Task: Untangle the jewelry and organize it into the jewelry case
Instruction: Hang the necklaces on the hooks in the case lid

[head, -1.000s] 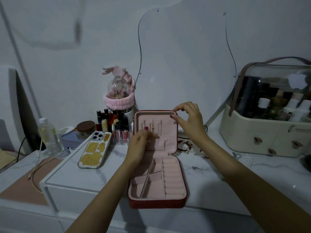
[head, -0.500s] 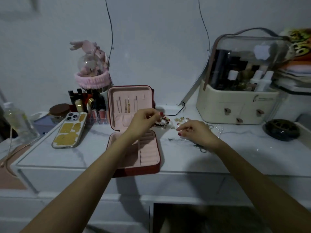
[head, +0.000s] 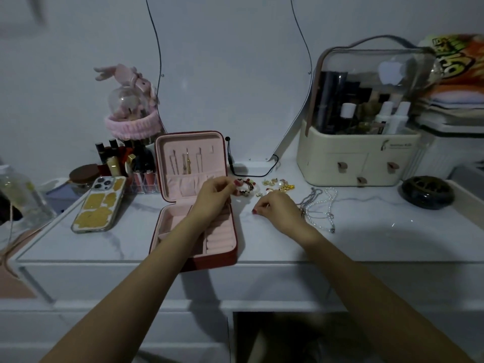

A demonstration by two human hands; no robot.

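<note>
The jewelry case (head: 221, 247), red outside and pink inside, lies open on the white tabletop with its lid upright. My left hand (head: 212, 195) hovers over the case's right side. Its curled fingertips pinch the edge of a red and white beaded bracelet (head: 246, 186) just right of the lid. My right hand (head: 275, 208) rests on the table with thumb and fingers pinched on a thin chain, mostly hidden under the hand. Tangled pearl and silver necklaces (head: 320, 205) lie right of that hand. Small gold earrings (head: 279, 183) sit behind it.
A phone (head: 98, 205) lies left of the case, with lipsticks (head: 123, 161) and a glass dome with a pink toy (head: 128, 106) behind. A cream cosmetics box (head: 358, 163) stands at the back right, a dark round dish (head: 427, 191) beside it. A black cable (head: 251, 172) runs behind the bracelet.
Both hands left the case lid and moved right to the loose jewelry. The left now pinches the bracelet and the right sits on the table. The camera turned right.
</note>
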